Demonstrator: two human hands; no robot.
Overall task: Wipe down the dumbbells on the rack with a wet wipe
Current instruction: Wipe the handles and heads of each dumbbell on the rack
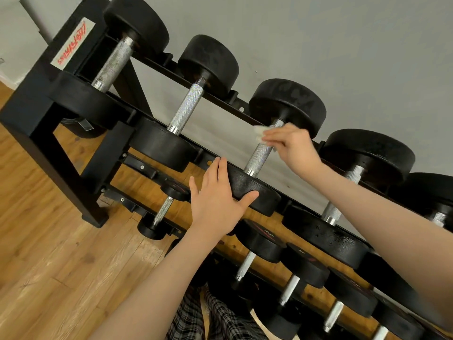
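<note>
Head view: right hand (291,146) pinches wet wipe (261,133) against third dumbbell's handle (259,155); left hand (218,202) open, flat on its near head. Neighbouring dumbbells crowd rack (36,111).

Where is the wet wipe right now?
The wet wipe is in the right hand, against the upper handle of the third top-row dumbbell from the left.

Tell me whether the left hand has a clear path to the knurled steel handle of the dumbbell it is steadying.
Probably yes. The left hand lies flat on the near black weight head, and the lower knurled steel handle just above is bare. The right hand and white wet wipe cover only its upper end.
</note>
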